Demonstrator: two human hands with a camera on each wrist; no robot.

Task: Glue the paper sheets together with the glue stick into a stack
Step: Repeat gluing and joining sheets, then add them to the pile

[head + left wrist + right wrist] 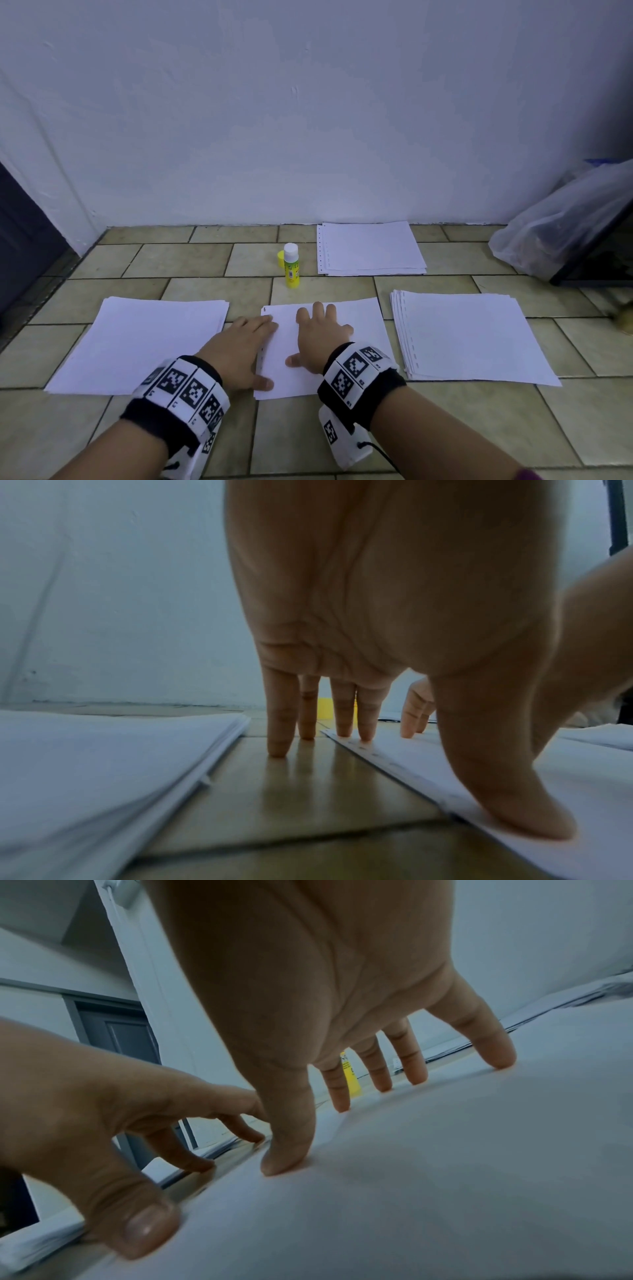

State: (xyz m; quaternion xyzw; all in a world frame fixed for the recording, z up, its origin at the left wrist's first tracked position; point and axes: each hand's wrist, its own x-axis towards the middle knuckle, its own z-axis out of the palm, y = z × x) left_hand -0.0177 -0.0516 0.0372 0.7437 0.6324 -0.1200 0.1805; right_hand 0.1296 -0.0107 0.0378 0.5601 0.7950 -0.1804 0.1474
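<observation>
A white punched sheet (356, 342) lies on the tiled floor in front of me. My right hand (320, 337) presses flat on it with fingers spread (496, 1053). My left hand (239, 346) rests at the sheet's left edge: its thumb (520, 813) presses the paper, two fingertips (365, 731) touch the punched edge, the others stand on the tile. A yellow glue stick (291, 266) stands upright and uncapped beyond the sheet, its yellow cap (280, 258) behind it. Paper piles lie at the left (144, 339), right (469, 335) and far back (370, 248).
The floor (191, 291) is beige tile, with a white wall close behind. A clear plastic bag (561, 226) leans at the far right against a dark frame. A dark door (20, 236) stands at the left.
</observation>
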